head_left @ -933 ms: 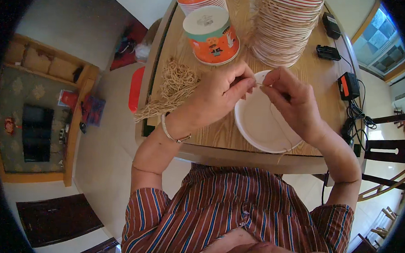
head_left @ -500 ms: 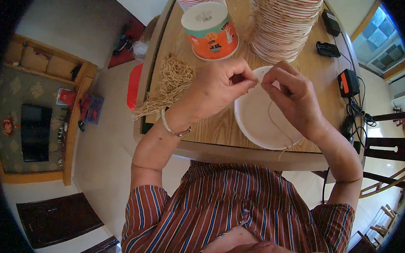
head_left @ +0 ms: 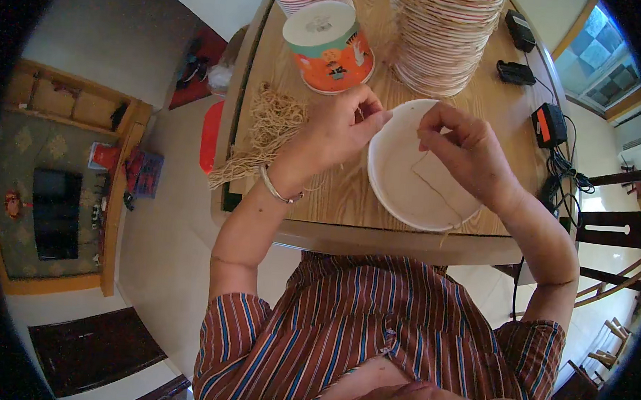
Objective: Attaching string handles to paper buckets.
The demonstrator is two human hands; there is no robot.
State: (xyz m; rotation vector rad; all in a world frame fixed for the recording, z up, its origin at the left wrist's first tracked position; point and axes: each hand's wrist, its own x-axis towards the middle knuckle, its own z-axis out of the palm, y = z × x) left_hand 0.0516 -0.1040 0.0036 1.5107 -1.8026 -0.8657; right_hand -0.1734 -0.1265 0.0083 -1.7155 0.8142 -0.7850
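Note:
A white paper bucket (head_left: 386, 196) sits at the table's near edge with its inside facing up. Thin tan twine (head_left: 433, 186) runs across its inside from the near rim, where a short end hangs out, up to my right hand (head_left: 466, 145). That hand is pinched on the twine above the bucket's right side. My left hand (head_left: 338, 129) is closed in a pinch just left of the bucket's far rim; whatever its fingertips hold is too small to make out. Beside my left wrist lies a loose heap of cut twine (head_left: 272, 126).
An upside-down orange and green printed bucket (head_left: 334, 54) stands beyond my left hand, more stacked behind it. A tall stack of buckets with twine (head_left: 442, 44) rises at the far middle. Black adapters (head_left: 547, 126) and cables line the right edge; dark chairs (head_left: 609, 228) stand beyond.
My hands have parted: the left has drawn back to the left, away from the right hand's fingertips. The right stays pinched on the twine, having shifted only slightly.

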